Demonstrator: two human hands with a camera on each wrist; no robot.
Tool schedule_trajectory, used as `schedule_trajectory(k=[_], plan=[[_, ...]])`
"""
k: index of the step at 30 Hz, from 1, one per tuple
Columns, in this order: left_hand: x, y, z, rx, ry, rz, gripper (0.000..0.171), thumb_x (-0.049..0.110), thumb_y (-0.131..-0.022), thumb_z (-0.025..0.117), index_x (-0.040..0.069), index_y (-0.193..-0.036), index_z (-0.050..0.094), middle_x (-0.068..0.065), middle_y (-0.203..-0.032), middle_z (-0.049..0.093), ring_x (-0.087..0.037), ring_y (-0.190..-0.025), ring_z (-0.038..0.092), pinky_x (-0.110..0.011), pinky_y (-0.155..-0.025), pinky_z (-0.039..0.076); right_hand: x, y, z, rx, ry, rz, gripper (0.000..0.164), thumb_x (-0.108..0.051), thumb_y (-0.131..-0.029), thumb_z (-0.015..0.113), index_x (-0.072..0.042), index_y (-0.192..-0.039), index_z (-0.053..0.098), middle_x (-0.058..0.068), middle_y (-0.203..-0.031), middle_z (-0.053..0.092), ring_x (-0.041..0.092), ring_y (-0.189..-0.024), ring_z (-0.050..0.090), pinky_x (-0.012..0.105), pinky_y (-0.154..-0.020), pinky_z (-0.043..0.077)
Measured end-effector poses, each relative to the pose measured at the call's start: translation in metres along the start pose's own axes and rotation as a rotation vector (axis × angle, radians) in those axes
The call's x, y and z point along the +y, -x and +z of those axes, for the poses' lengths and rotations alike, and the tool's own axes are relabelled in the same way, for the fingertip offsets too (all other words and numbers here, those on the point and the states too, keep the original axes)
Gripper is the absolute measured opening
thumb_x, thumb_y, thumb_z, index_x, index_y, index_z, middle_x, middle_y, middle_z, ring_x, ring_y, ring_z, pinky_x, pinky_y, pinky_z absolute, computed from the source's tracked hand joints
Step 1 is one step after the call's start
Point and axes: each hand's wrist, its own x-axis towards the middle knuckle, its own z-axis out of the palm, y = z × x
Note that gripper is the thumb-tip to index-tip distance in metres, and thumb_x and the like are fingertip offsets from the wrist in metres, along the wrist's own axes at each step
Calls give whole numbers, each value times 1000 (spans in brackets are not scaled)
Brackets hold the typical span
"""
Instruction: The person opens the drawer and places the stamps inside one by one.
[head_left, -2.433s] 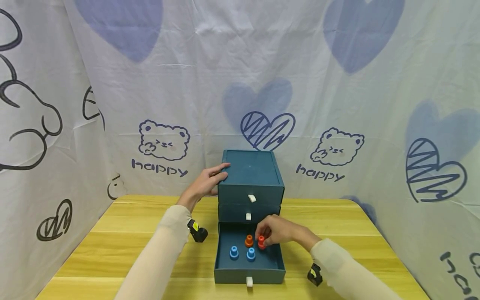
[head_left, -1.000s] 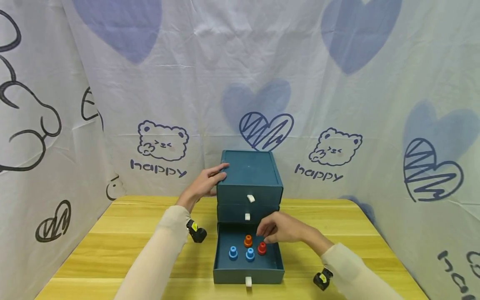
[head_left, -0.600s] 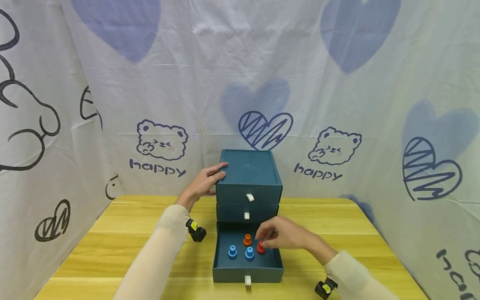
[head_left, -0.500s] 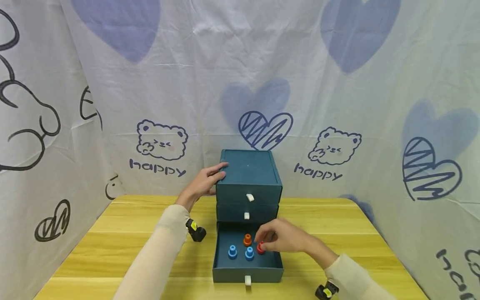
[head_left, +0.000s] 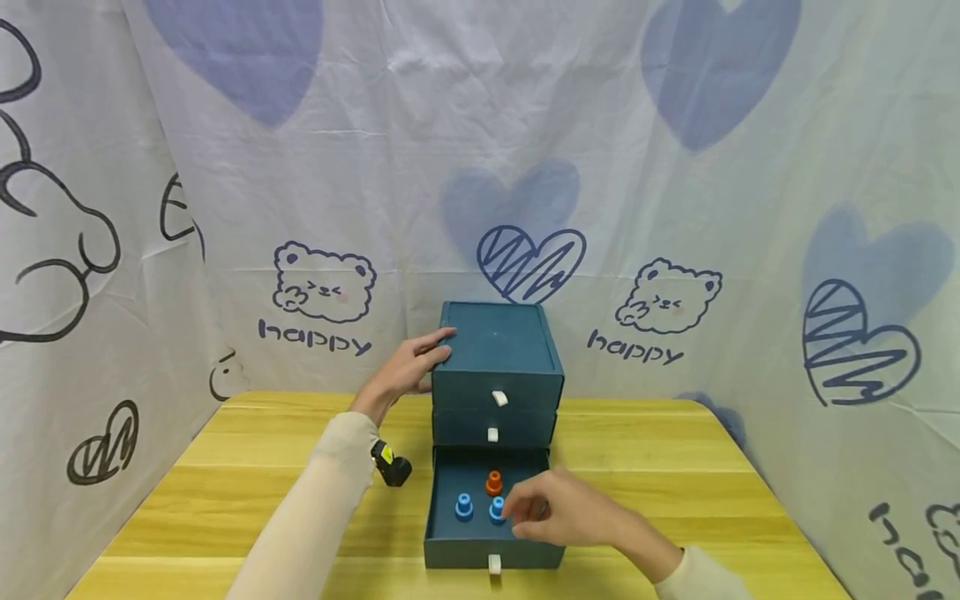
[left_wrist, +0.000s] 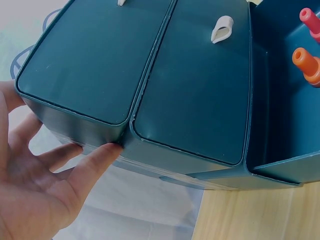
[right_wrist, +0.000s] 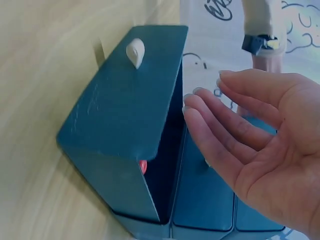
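My left hand (head_left: 405, 367) rests against the left side of a dark teal cabinet (head_left: 498, 337), its fingers spread along the edge. The cabinet's bottom drawer (head_left: 457, 550) is pulled out. In it stand two blue stepped pegs, the left peg (head_left: 464, 507) and the right peg (head_left: 496, 509), and an orange peg (head_left: 492, 483). A red peg (left_wrist: 311, 21) shows beside the orange one in the left wrist view; the hand hides it in the head view. My right hand (head_left: 562, 508) hovers over the drawer's right front, thumb and fingers apart with nothing between them.
The two upper drawers are closed, with white pull tabs (head_left: 500, 398) on their fronts. Another white tab (head_left: 494, 564) sits on the open drawer's front. A wooden table (head_left: 637, 450) carries the cabinet, and a printed white cloth (head_left: 420, 208) hangs behind.
My right hand has left the red peg, its fingers parting, and has moved toward the drawer's front. The red peg stays in the drawer. The left hand keeps its place.
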Motion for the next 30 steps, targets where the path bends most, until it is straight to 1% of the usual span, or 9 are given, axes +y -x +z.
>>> schedule_trajectory(k=[4, 10, 12, 15, 19, 22, 25, 30], plan=[[-1, 0, 1, -1, 6, -4, 54, 33, -110, 48, 26, -162, 37, -15, -172, 22, -42, -154, 32, -65, -111, 44, -5, 5, 9, -13, 30, 13, 11, -11, -93, 75, -11, -104, 78, -7, -89, 76, -7, -74, 62, 16, -72, 58], [-1, 1, 1, -3, 14, -8, 53, 34, -110, 49, 27, -161, 38, -13, -172, 23, -40, -155, 32, -66, -111, 44, -8, 7, 26, -34, 8, 87, 12, -8, -93, 75, -10, -104, 78, -11, -85, 74, -7, -72, 60, 14, -72, 57], [-2, 0, 0, -5, 12, -7, 53, 34, -110, 49, 27, -161, 38, -13, -172, 23, -40, -155, 32, -65, -111, 45, -8, 6, 32, -32, 12, 104, 14, -7, -93, 75, -10, -105, 79, -11, -87, 75, -8, -72, 60, 13, -72, 56], [-3, -2, 0, -12, 21, 0, 53, 33, -110, 49, 26, -161, 38, -14, -172, 23, -41, -154, 34, -63, -111, 46, -6, 5, 41, -26, 18, 118, 17, -5, -93, 74, -11, -108, 79, -8, -92, 77, -8, -74, 61, 13, -71, 56], [-1, -3, -1, -18, 39, -2, 53, 32, -110, 49, 25, -161, 38, -15, -172, 23, -41, -152, 37, -61, -109, 49, -5, 5, 51, -18, -11, 165, 19, -8, -95, 71, -14, -111, 79, -7, -97, 78, -6, -74, 62, 13, -71, 55], [0, -1, -1, -15, 40, -9, 53, 32, -110, 50, 26, -161, 39, -15, -171, 24, -41, -151, 39, -61, -109, 49, -5, 5, 57, -7, -26, 208, 19, -12, -96, 71, -15, -113, 79, -8, -95, 78, -4, -73, 61, 14, -70, 55], [0, -2, 0, -13, 33, -7, 53, 32, -110, 49, 26, -161, 38, -16, -172, 23, -42, -151, 38, -61, -109, 49, -5, 4, 62, 1, 0, 220, 19, -13, -96, 71, -16, -114, 79, -9, -94, 78, -4, -71, 59, 14, -70, 54], [1, -1, 0, -11, 27, -8, 53, 32, -110, 49, 26, -161, 39, -15, -172, 23, -41, -152, 37, -61, -109, 49, -3, 4, 67, 7, 65, 205, 19, -10, -95, 72, -14, -112, 80, -11, -92, 77, -4, -66, 54, 14, -66, 49]])
